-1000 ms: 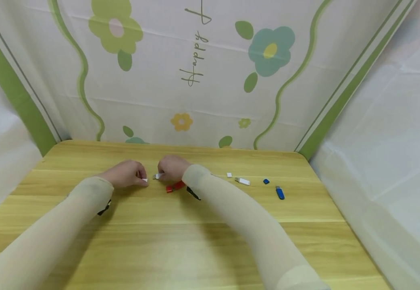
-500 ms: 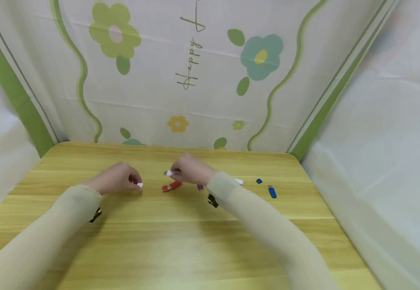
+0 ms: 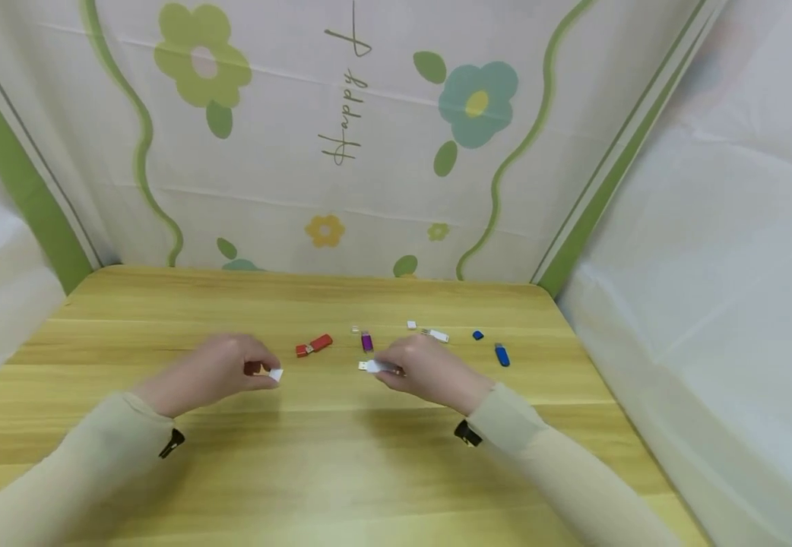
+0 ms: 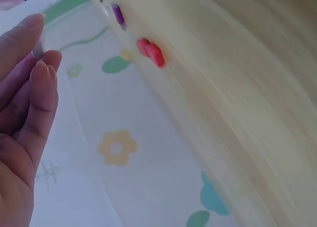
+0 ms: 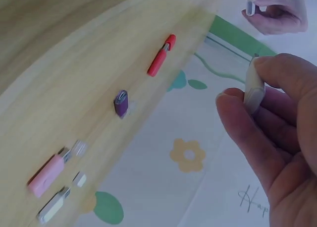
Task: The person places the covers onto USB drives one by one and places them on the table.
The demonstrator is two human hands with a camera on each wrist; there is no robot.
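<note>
My left hand [image 3: 221,368] pinches a small white cap [image 3: 276,374] between thumb and fingers, held up off the table. To its right, my right hand [image 3: 433,368] grips a white USB flash drive [image 3: 374,366], its metal plug pointing left at the cap. A gap separates the two pieces. In the right wrist view the drive [image 5: 254,88] sits between thumb and fingers, and the cap [image 5: 250,8] shows beyond it. Fingers mostly cover the cap [image 4: 38,49] in the left wrist view. Behind the hands lie a red flash drive [image 3: 315,346] and a purple one [image 3: 366,342].
Farther right on the wooden table [image 3: 314,471] are another white drive [image 3: 439,336], its white cap [image 3: 411,325], a blue cap [image 3: 478,335] and a blue drive [image 3: 502,355]. A pink drive [image 5: 47,176] lies beside a clear cap [image 5: 79,147]. A flowered cloth [image 3: 266,152] hangs behind.
Both hands have drawn back toward the person, still holding cap and drive. The right hand has also moved right, widening the gap and uncovering the red and purple drives.
</note>
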